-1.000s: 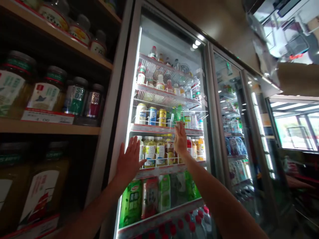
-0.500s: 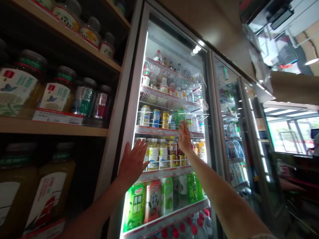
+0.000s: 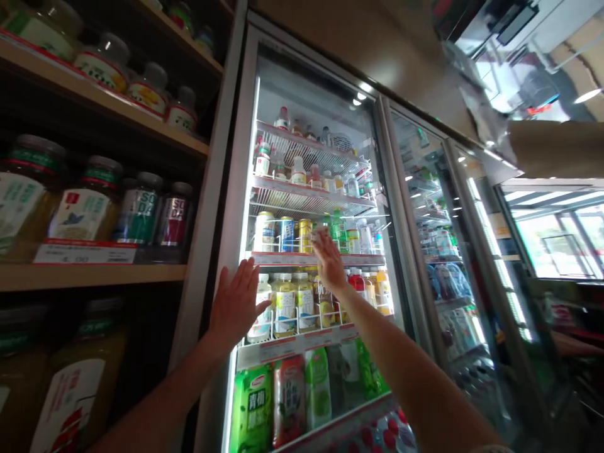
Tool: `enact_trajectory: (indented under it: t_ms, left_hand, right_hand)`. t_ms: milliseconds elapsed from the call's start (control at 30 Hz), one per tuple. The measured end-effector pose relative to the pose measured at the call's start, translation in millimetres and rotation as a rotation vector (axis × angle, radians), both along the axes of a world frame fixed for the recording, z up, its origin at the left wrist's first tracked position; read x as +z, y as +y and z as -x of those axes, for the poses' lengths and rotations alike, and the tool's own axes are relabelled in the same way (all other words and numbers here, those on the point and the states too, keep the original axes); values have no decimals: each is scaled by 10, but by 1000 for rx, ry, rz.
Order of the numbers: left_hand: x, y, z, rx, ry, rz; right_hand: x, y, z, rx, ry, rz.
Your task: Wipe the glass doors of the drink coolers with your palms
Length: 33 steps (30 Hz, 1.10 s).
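**Door Stands Tall at Center**

The door faces the camera in mid-frame, its long axis running up and down at a slant, its top edge sloping down toward the right. At left center, the left hand points upward along the door's left edge, fingers extended, thumb spread. At center, the right hand reaches up before the door, fingers raised; whether it grips anything cannot be told. Open room lies above both hands. Shelves border the left side, a second door the right.
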State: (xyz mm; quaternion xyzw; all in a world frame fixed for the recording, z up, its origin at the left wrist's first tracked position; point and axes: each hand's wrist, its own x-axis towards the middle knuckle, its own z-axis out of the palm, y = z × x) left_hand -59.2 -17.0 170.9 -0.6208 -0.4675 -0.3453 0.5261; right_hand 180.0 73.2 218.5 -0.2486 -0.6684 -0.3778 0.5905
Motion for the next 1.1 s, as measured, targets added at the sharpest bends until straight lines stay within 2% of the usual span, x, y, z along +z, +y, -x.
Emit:
enact_trajectory:
  t_ms: [67,133,200,300,367,400,467,600,667,733,833,900,933,1000,1100]
  left_hand:
    - [15,-36,-11,1,-3,18]
    - [28,-49,-35,-12,-19,20]
    - [28,-31,-65,-34,-47,4]
    - [7,27,-93,-63,-72,-13]
    - [-6,51,-92,-70,-69,-10]
    - [-9,54,-87,-70,-65,-4]
    - [-7,43,-75,-59,-60,17]
    - [-3,4,-63,-15,-65,78]
    - [-5,-2,-72,-21,-72,87]
    - [6,3,-103,-48,-85,66]
    - [80,23,-195,-80,-104,31]
    - [156,38,-271,-75,-119,32]
    - [191,47,-304,-68,-128,35]
    - [237,64,-348,-63,-135,39]
    - [234,101,-347,-95,-113,-9]
  right_hand:
    - [-11,70,-251,-1,194,24]
    - [-54,59,-251,-5,250,28]
    - [-121,-18,-15,-7,132,23]
    - [-230,-140,459,-7,-182,2]
    - [-277,-165,588,-10,-319,-13]
    - [-288,-151,551,-11,-337,-17]
    - [-285,-69,291,-11,-251,-22]
    - [-246,175,-443,-43,177,-8]
    - [-244,211,-557,-56,333,-2]
    - [-260,163,-403,-38,320,-3]
    - [-283,45,53,3,35,-12]
    - [-292,11,201,4,-105,-18]
    - [-297,20,170,-3,-118,-15]
    - [-311,93,-111,-29,-36,-3]
    - [-313,309,-869,-73,142,-4]
